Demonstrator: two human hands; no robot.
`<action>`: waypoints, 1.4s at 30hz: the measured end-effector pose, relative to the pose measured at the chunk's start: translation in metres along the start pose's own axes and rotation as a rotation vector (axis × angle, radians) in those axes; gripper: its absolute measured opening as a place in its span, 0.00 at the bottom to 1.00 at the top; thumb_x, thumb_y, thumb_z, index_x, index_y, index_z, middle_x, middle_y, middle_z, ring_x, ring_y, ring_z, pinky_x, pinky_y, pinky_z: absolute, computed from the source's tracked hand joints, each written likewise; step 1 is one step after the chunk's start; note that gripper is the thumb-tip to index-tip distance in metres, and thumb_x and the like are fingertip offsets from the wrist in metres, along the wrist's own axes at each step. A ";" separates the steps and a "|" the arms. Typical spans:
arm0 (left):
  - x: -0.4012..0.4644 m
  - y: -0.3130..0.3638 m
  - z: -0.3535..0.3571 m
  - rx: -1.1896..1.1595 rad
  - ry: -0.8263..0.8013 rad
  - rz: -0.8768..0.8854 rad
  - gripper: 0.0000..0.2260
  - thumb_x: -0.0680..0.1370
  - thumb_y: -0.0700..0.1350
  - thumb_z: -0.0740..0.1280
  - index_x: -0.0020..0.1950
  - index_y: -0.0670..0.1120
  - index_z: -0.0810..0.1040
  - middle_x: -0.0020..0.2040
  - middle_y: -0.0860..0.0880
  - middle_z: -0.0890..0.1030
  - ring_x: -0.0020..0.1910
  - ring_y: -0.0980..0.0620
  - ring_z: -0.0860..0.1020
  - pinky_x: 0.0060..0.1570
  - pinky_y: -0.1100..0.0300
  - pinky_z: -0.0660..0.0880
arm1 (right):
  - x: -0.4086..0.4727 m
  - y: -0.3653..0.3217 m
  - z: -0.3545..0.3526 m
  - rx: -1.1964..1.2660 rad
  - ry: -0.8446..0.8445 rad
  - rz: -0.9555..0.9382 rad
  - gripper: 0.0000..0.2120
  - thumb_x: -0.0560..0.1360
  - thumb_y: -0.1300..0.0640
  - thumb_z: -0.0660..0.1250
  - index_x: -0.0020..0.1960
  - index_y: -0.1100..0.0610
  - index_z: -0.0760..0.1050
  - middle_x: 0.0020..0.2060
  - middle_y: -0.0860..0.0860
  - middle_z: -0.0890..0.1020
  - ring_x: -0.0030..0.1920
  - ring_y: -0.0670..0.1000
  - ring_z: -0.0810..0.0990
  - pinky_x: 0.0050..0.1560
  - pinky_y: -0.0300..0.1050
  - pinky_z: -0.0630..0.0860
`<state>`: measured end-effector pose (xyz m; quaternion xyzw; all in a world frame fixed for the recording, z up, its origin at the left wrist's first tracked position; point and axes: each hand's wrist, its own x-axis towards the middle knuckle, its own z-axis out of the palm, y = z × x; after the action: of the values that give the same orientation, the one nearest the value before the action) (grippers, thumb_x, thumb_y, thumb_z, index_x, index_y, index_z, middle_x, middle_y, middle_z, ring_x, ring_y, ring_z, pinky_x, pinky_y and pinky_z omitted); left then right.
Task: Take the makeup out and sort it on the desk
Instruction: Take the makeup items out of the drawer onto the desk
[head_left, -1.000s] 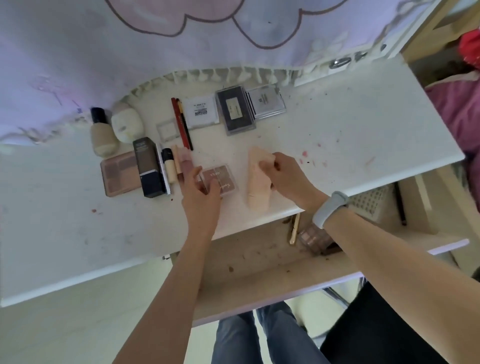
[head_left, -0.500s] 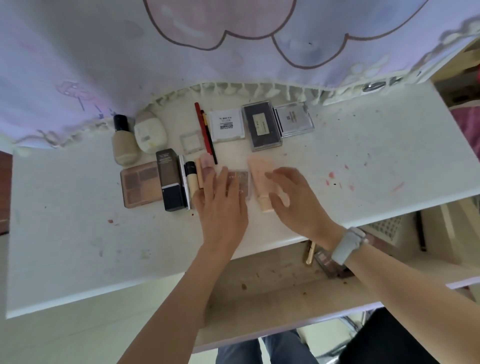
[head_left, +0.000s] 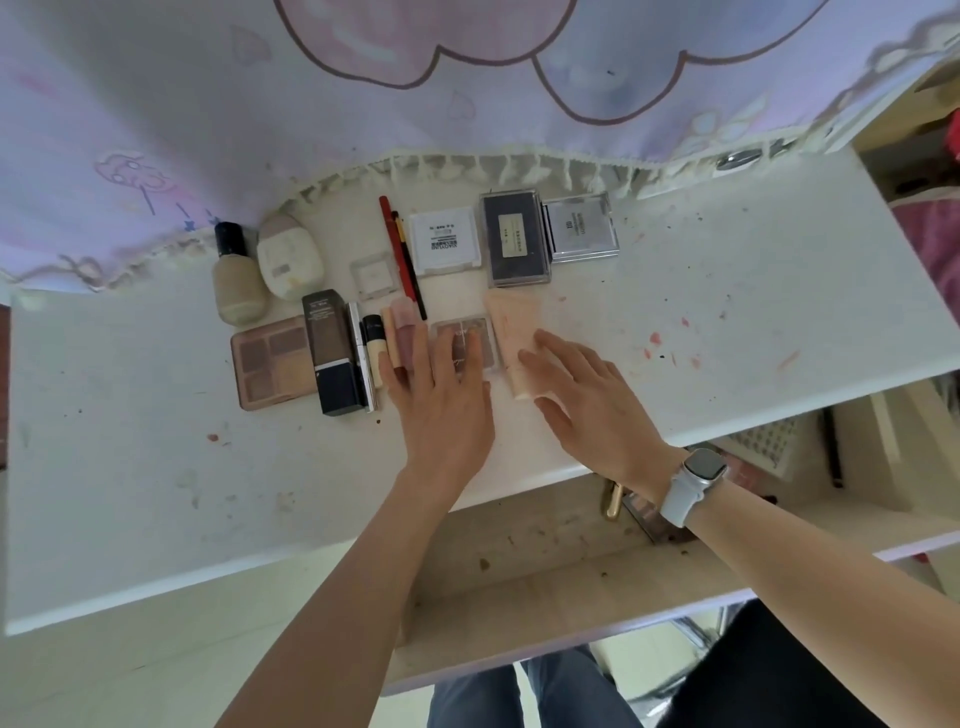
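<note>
Makeup rows on desk (head_left: 727, 332), open drawer (head_left: 545, 587) below front edge

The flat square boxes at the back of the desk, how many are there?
4. A small clear case left of the pencils, then a white compact, a dark case and a silver compact side by side to their right. None looks hidden.

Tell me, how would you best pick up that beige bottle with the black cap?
Probably by the wide body of the beige bottle, pinching its two long sides from above. It lies flat on the desk, cap toward the curtain; its left side is open, while the white bottle crowds its right.
</note>
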<state>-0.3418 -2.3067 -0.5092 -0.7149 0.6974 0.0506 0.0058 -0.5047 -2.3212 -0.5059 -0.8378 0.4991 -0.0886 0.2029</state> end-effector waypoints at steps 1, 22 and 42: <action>0.002 0.001 0.001 0.002 -0.022 -0.015 0.19 0.76 0.43 0.60 0.67 0.44 0.69 0.69 0.42 0.67 0.72 0.42 0.58 0.67 0.37 0.46 | -0.004 0.002 -0.001 0.028 0.010 -0.002 0.22 0.75 0.61 0.64 0.68 0.59 0.67 0.69 0.58 0.67 0.66 0.60 0.68 0.59 0.55 0.70; -0.100 0.112 0.083 -0.539 -0.319 0.120 0.10 0.79 0.43 0.58 0.59 0.46 0.74 0.55 0.48 0.74 0.53 0.50 0.72 0.54 0.59 0.66 | -0.133 0.117 0.034 -0.044 -0.227 0.580 0.28 0.73 0.50 0.67 0.68 0.58 0.63 0.62 0.60 0.69 0.61 0.62 0.67 0.56 0.59 0.70; -0.066 0.146 0.131 0.023 -0.307 0.037 0.12 0.73 0.50 0.67 0.50 0.43 0.74 0.49 0.43 0.78 0.49 0.43 0.76 0.48 0.54 0.68 | -0.130 0.129 0.066 0.148 -0.307 0.657 0.16 0.73 0.61 0.64 0.58 0.65 0.66 0.58 0.62 0.70 0.59 0.61 0.68 0.52 0.53 0.70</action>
<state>-0.4977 -2.2344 -0.6249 -0.6855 0.7020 0.1517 0.1196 -0.6484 -2.2455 -0.6136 -0.6194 0.6974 0.0719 0.3532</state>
